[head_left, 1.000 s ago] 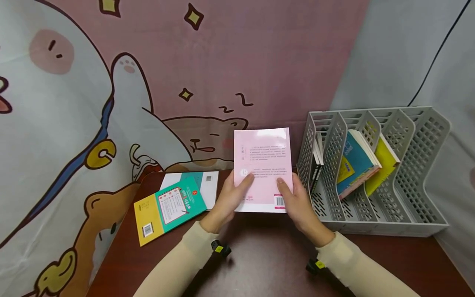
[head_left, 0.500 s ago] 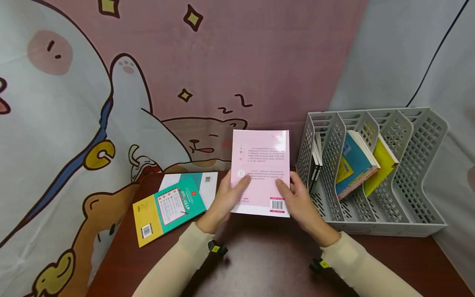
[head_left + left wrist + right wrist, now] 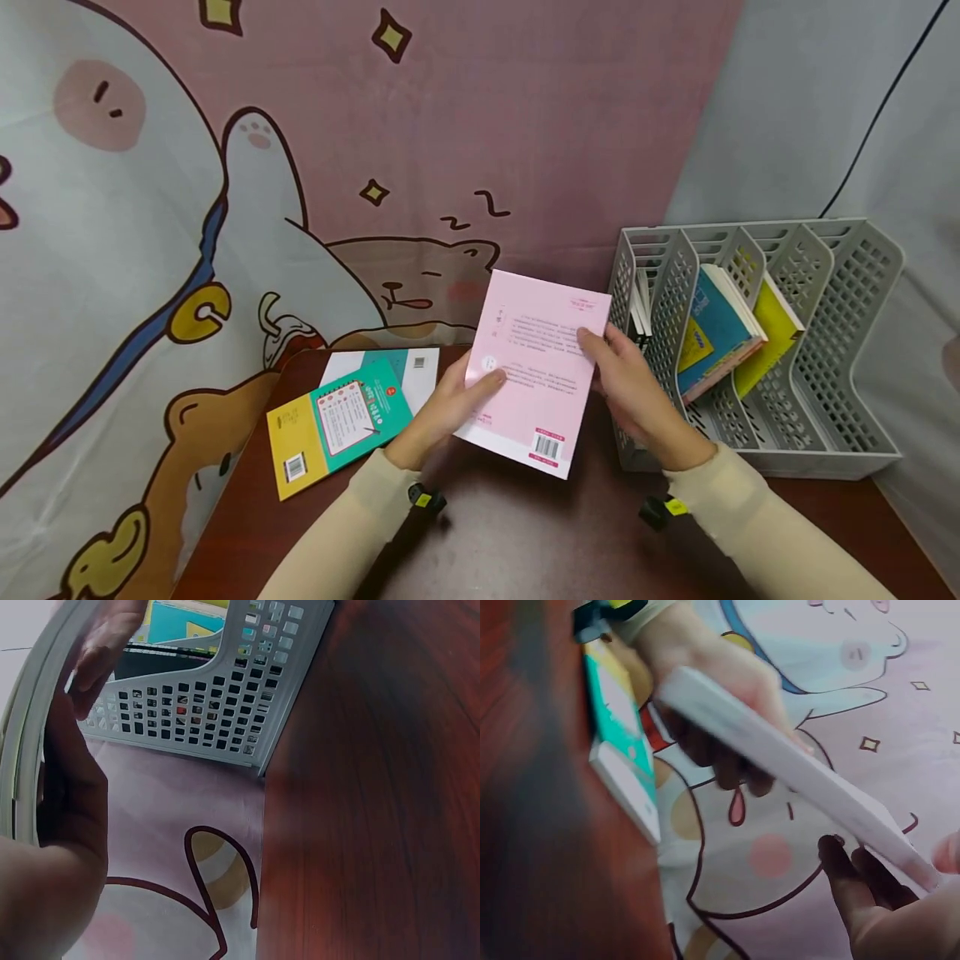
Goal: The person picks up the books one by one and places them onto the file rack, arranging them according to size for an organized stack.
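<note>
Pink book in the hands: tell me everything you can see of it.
The pink book looks like a closed paperback, with small dark text, a white strip along the near edge and a barcode near one corner. It is held above the table, slanted in the head view. The left hand grips its left edge, the right hand its right; both thumbs lie on the printed face.

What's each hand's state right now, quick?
Left hand: holding the pink book, thumb on its printed cover.
Right hand: holding the same book by the opposite edge.
</note>
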The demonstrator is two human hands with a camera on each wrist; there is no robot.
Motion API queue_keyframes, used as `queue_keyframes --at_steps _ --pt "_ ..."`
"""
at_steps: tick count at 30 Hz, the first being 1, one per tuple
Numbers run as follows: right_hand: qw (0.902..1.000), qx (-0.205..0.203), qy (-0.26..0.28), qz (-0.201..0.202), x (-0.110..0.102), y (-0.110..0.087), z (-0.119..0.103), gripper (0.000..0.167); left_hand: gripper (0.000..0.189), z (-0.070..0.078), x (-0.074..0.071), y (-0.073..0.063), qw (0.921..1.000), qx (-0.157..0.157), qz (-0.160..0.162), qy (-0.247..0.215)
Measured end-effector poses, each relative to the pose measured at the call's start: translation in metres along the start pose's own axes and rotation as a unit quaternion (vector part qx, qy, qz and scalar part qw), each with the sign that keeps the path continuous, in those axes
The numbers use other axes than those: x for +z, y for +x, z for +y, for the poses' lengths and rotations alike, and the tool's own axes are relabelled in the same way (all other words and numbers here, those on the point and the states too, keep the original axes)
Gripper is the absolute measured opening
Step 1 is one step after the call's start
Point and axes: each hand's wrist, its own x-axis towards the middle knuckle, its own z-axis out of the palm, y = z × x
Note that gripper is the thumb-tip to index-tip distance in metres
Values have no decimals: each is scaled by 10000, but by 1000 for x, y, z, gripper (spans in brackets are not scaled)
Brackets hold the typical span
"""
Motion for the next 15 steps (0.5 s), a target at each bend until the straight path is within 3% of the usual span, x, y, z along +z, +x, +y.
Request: queue_keyframes --at_steps 8,15 --pt "9930 617 923 391 2 3 -9 56 47 1 3 2 9985 14 -543 104" --pt "9962 326 589 558 2 -2 -9 62 46 0 3 4 9985 -63 -491 222"
